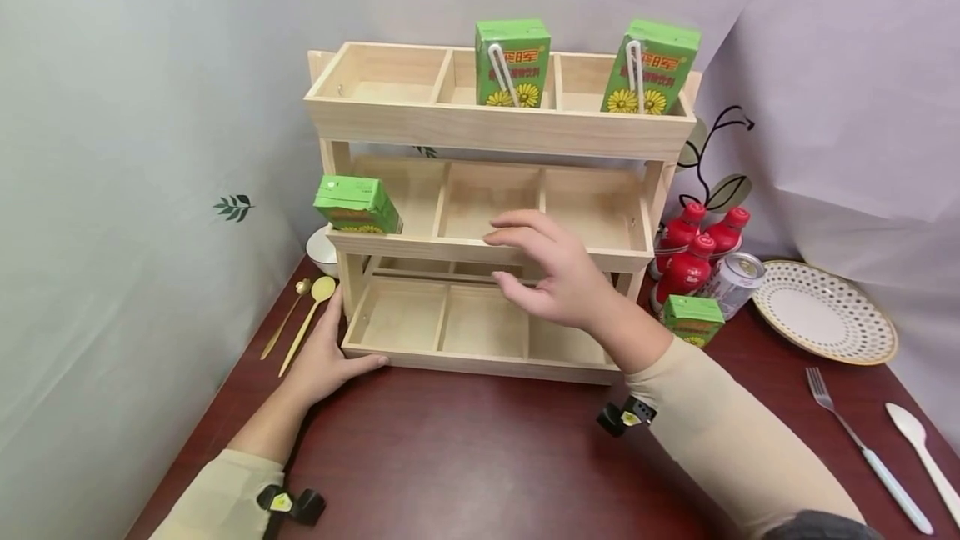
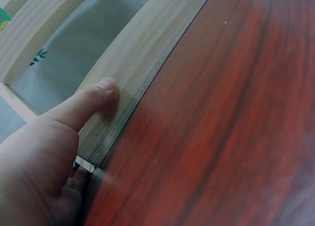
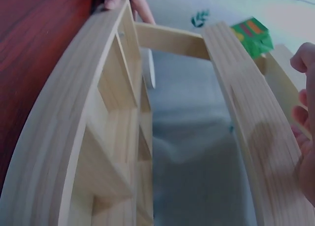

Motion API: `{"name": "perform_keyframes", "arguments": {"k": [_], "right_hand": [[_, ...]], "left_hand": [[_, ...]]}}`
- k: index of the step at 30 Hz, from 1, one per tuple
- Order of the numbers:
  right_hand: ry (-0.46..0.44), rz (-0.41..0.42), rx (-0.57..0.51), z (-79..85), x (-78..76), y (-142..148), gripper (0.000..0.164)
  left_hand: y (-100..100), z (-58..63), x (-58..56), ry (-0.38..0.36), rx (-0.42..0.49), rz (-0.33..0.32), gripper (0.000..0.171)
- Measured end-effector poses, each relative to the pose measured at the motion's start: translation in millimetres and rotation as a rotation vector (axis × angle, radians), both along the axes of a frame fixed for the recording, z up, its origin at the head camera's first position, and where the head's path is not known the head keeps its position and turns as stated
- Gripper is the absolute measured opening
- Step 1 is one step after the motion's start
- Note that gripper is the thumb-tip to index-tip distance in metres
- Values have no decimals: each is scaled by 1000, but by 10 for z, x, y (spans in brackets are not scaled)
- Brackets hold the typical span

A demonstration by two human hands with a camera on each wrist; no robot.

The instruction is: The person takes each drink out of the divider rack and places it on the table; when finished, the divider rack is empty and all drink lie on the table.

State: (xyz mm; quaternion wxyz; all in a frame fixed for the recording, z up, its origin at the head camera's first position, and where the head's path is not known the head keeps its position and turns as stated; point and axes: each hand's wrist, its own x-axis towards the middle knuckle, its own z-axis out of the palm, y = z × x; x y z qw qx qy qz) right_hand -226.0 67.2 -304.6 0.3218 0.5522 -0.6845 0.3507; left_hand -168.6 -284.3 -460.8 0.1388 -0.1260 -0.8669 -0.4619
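Note:
A three-tier wooden shelf stands on the dark red table. My left hand grips its bottom left corner, the thumb lying on the front board and the other fingers along the side. In front of the middle tier my right hand hovers with loosely bent fingers, holding nothing. One green drink carton sits tilted in the middle tier's left compartment. On the top tier, another carton leans in the centre compartment and a third carton in the right one.
Right of the shelf stand another green carton, red bottles, a can and a dotted plate. A fork and white spoon lie nearer. Left are two gold spoons and a white bowl.

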Motion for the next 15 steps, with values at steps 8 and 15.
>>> {"name": "perform_keyframes", "arguments": {"k": [8,15], "right_hand": [[-38,-14,-19,6,-42,-382,37],[-89,-50,-70,44,-80,-673,37]], "left_hand": [[98,189,135,15,-2,6,128],[100,196,116,24,0,2,129]]}}
